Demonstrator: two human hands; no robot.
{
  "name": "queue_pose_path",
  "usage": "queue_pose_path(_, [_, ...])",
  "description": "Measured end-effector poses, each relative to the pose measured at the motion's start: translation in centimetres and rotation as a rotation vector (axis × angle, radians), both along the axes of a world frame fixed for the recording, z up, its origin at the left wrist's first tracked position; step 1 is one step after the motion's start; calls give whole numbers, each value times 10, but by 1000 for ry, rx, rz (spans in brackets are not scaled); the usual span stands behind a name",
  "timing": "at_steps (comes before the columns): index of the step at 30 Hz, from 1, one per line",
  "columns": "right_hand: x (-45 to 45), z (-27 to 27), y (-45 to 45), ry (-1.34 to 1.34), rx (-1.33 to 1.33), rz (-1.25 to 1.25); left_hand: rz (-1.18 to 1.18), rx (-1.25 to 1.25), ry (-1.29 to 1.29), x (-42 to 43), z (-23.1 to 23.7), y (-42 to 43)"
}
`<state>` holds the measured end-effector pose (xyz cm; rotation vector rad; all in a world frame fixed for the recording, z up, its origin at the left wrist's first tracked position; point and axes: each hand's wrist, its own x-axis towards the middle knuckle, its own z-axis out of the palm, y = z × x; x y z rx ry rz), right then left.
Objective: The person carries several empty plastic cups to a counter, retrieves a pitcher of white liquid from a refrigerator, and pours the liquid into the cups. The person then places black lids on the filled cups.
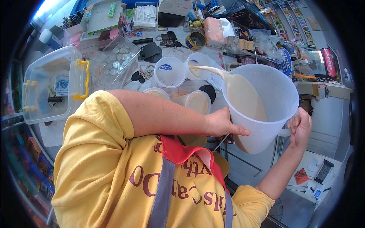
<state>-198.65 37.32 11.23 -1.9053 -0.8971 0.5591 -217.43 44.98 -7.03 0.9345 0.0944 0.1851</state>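
Observation:
A large translucent plastic pitcher (262, 94) is tilted to the left, with a beige liquid (246, 97) inside. My right hand (300, 128) grips its handle, and my left hand (225, 124) steadies its near left side, thumb on the outside wall. From the lip a stream of liquid (209, 68) runs into a clear plastic cup (203, 61), which has some at its bottom. Left of that cup stands a second one (169, 72) bearing a blue mark, apparently without liquid. Two nearer cups, one left (156, 92) and one right (198, 102), hold beige liquid; my left forearm partly hides the left one.
Keys (144, 72) and a clear tray of coins (114, 62) lie left of the cups. Further left is a lidless plastic bin (51, 88) with yellow latches. Behind stand a round tin (195, 40) and a tissue pack (214, 31). A black round object (208, 92) sits beside the cups.

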Motion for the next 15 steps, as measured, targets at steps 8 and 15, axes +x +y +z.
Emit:
queue_pose_path(8, [0,1,-1,-4,6,5,-11,46,44,0,0,1])
queue_pose_path(15, [0,0,0,12,8,7,-12,22,29,0,0,2])
